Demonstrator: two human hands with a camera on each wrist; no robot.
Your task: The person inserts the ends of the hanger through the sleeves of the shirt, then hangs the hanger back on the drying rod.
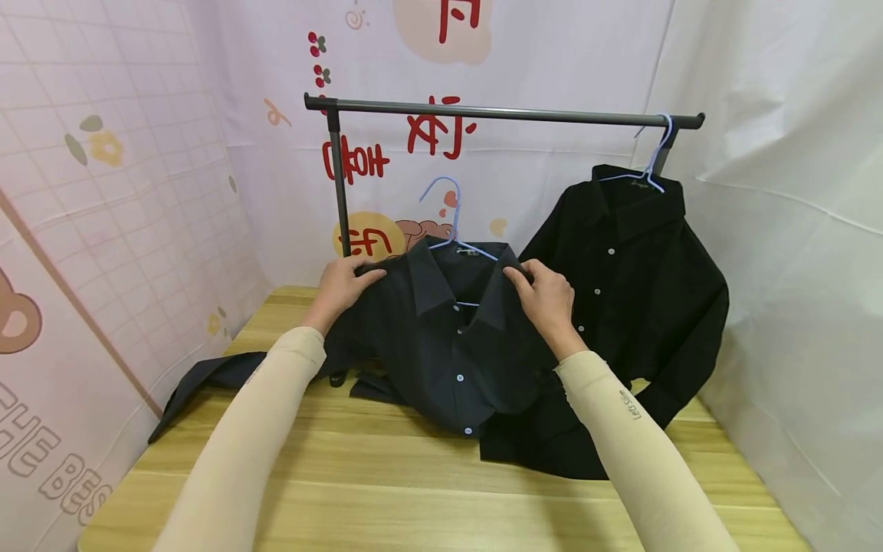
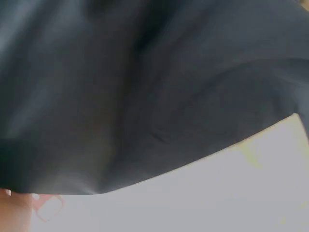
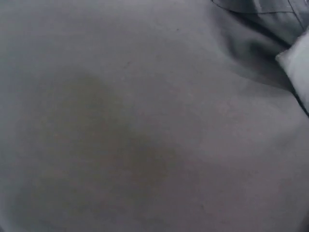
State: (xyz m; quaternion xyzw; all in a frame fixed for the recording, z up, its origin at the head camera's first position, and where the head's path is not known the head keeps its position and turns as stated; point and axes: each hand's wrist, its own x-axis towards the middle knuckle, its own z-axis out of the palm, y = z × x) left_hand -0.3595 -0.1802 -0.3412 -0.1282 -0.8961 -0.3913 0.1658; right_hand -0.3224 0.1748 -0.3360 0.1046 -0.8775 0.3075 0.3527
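A dark button-up shirt (image 1: 428,345) hangs between my two hands, its lower part resting on the wooden table. Inside its collar sits a light-blue hanger (image 1: 455,211), the hook standing up free below the rail. My left hand (image 1: 339,287) pinches the shirt at the shoulder on the left, thumb on the near side. At the other shoulder, close to the collar, my right hand (image 1: 549,303) pinches the cloth. Dark fabric (image 2: 154,96) fills most of the left wrist view, and close, blurred fabric (image 3: 145,121) covers the right wrist view; neither shows the fingers' grip.
A grey metal rack's rail (image 1: 510,113) spans the back above the table (image 1: 386,491). At its right end a second black shirt (image 1: 641,261) hangs on another blue hanger (image 1: 651,165), its lower part on the table. One sleeve (image 1: 207,376) spreads leftward over the table edge.
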